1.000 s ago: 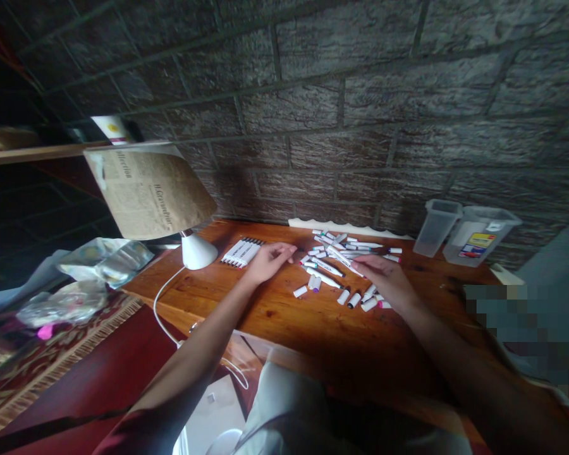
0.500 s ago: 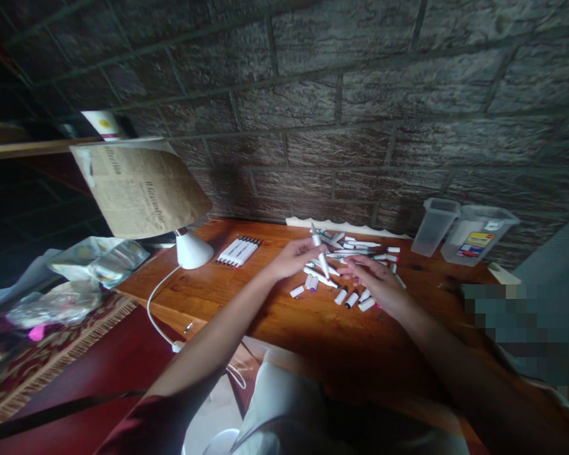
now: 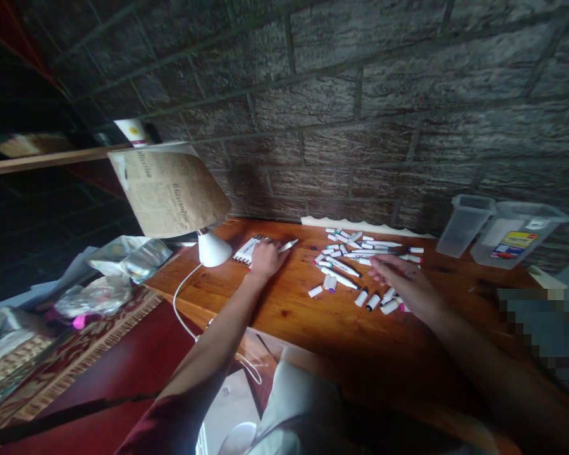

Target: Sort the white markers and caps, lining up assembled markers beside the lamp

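Observation:
My left hand (image 3: 265, 259) is closed round a white marker (image 3: 288, 245) beside a neat row of markers (image 3: 248, 249) near the lamp base. Its tip sticks out to the right. My right hand (image 3: 401, 278) lies over the near edge of a loose pile of white markers (image 3: 355, 253) in the middle of the wooden desk (image 3: 313, 322). Its fingers are stretched flat and hold nothing I can see. Several short caps (image 3: 373, 301) lie just left of that hand.
A white lamp (image 3: 213, 249) with a paper shade (image 3: 171, 193) stands at the desk's left end, its cord hanging off the edge. Two clear plastic tubs (image 3: 502, 234) sit at the back right by the brick wall. Plastic bags (image 3: 118, 265) lie on the left.
My left hand took a marker from the pile and carried it left to the row by the lamp. My right hand stayed at the pile and flattened.

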`<state>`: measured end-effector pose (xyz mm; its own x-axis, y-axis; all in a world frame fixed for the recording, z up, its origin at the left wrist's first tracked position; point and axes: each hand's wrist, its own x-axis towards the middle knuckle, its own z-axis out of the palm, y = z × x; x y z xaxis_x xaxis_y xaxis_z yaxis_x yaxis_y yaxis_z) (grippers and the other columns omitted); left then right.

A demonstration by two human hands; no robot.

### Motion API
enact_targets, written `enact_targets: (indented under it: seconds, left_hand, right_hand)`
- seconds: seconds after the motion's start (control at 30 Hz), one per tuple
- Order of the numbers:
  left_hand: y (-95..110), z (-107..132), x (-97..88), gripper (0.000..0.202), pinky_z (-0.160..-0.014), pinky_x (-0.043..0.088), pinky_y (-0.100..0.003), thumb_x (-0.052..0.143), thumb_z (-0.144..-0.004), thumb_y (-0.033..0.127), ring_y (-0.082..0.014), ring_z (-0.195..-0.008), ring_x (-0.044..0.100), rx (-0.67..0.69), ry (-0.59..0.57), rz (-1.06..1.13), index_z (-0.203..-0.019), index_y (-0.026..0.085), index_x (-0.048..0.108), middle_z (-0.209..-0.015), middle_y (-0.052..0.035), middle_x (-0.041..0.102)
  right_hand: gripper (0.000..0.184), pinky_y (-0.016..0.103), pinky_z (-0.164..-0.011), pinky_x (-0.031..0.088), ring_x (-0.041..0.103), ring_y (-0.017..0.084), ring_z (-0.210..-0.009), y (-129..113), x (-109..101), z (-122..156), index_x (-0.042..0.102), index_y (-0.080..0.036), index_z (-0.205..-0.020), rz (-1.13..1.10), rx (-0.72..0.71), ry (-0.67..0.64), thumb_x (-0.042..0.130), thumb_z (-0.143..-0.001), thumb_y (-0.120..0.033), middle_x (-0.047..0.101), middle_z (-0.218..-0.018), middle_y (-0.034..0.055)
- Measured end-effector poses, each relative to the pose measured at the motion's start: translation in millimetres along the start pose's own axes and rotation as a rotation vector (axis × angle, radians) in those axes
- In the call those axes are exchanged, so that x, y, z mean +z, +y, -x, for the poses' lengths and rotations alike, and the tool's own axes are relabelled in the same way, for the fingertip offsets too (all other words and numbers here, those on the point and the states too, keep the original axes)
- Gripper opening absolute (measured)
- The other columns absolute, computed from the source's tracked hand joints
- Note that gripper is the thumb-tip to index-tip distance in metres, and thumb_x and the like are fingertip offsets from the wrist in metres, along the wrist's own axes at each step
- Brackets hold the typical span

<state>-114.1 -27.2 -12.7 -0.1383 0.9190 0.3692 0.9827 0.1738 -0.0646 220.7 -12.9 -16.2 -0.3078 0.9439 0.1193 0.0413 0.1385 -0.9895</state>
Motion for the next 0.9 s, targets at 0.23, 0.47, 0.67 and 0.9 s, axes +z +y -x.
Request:
enact_targets:
  seconds: [0.23, 0.47, 0.67, 0.9]
  left_hand:
    - [11, 3, -4.1, 0.037, -0.086, 0.046, -0.035, 0.049, -0.089, 0.048, -0.0251, -0.092, 0.064, 0.010, -0.017, 0.025, -0.105, 0.020, 0.067, -0.097, -0.0110, 0.069]
    - [1, 7, -0.2, 0.035, -0.087, 0.043, -0.040, 0.047, -0.089, 0.047, -0.0278, -0.093, 0.063, -0.052, -0.006, 0.002, -0.089, 0.020, 0.071, -0.089, -0.0108, 0.070]
    - [-16, 12, 1.5, 0.041, -0.089, 0.043, -0.042, 0.048, -0.087, 0.053, -0.0309, -0.108, 0.055, -0.217, 0.100, -0.009, -0.101, 0.021, 0.070, -0.109, -0.0132, 0.066]
    - [-21, 12, -0.5, 0.040, -0.090, 0.043, -0.042, 0.049, -0.087, 0.048, -0.0307, -0.107, 0.058, -0.277, -0.004, -0.040, -0.107, 0.021, 0.070, -0.108, -0.0139, 0.067]
  right_hand:
    - [0.042, 0.027, -0.067, 0.049, 0.061, 0.015, -0.070, -1, -6, -2, 0.070, -0.023, -0.097, -0.033, -0.013, 0.039, 0.069, -0.072, -0.057, 0.070, -0.081, 0.0036]
    - [0.042, 0.026, -0.064, 0.048, 0.059, 0.014, -0.067, -3, -9, -2, 0.070, -0.021, -0.090, -0.034, -0.029, 0.071, 0.071, -0.070, -0.058, 0.069, -0.076, 0.0028]
    - [0.046, 0.028, -0.067, 0.049, 0.061, 0.016, -0.070, -6, -10, -1, 0.070, -0.020, -0.090, 0.004, -0.019, 0.085, 0.069, -0.069, -0.061, 0.069, -0.076, 0.0039]
    - [0.048, 0.030, -0.066, 0.050, 0.061, 0.017, -0.067, -8, -10, 0, 0.070, -0.021, -0.091, 0.056, -0.016, 0.079, 0.067, -0.070, -0.063, 0.070, -0.076, 0.0038]
